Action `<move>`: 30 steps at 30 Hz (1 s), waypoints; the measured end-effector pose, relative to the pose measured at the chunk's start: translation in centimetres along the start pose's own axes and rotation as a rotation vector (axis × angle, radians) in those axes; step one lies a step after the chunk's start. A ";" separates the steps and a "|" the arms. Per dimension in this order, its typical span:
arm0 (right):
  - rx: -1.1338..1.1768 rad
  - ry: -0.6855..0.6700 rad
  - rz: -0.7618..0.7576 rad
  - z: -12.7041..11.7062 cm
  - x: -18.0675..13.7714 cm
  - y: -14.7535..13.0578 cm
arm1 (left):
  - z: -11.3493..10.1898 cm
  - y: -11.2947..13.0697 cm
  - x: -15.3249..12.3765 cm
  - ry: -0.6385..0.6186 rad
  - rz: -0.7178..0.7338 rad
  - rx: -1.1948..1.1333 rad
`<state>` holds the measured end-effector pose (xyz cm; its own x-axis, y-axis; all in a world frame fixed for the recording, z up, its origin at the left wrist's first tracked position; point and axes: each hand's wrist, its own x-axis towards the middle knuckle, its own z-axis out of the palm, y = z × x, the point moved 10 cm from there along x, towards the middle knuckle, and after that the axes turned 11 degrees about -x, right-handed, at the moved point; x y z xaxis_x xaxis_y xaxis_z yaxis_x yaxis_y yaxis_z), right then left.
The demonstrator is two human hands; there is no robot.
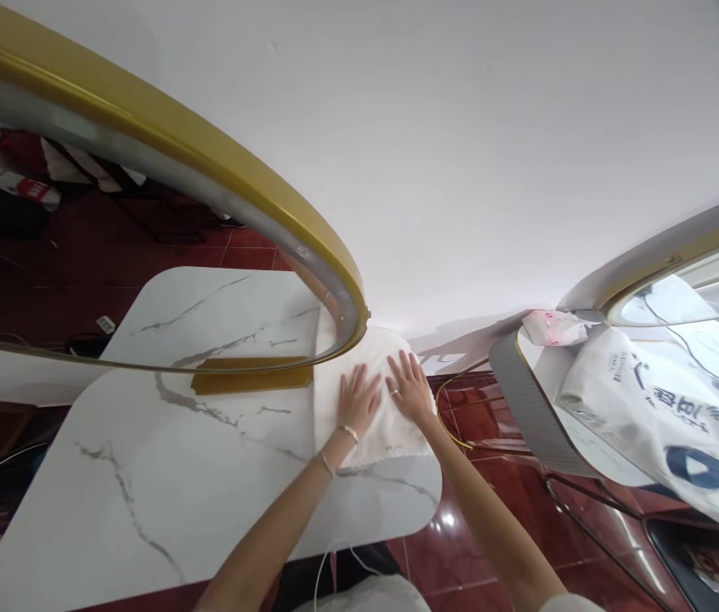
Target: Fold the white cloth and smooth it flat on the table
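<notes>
A white cloth (372, 429) lies spread over the right end of the marble-patterned table (143, 459), close to the wall. My left hand (358, 399) rests flat on the cloth with its fingers stretched out and somewhat apart. To its right, my right hand (410, 389) also lies on the cloth, fingers spread, near the table's right edge. Neither hand grips anything. Small faint marks run along the cloth's front edge, too small to read.
A large gold-framed mirror (251, 174) leans over the table's back edge, with a gold base strip (257, 376) below it. On the right stand a second table (529, 408), a pink-and-white packet (554, 327) and a white printed garment (653, 399). The floor (461, 544) is red tile.
</notes>
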<state>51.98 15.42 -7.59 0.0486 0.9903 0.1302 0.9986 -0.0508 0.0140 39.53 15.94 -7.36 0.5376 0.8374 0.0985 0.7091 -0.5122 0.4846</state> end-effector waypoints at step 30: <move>0.210 0.157 0.689 -1.8 -11.1 -6.0 | -11.4 -12.4 -6.4 0.247 -0.278 -0.461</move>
<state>45.44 4.53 -7.30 0.6784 0.7120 0.1813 0.7265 -0.6133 -0.3098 22.09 19.07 -4.10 0.1982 0.9764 0.0861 0.5068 -0.1773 0.8436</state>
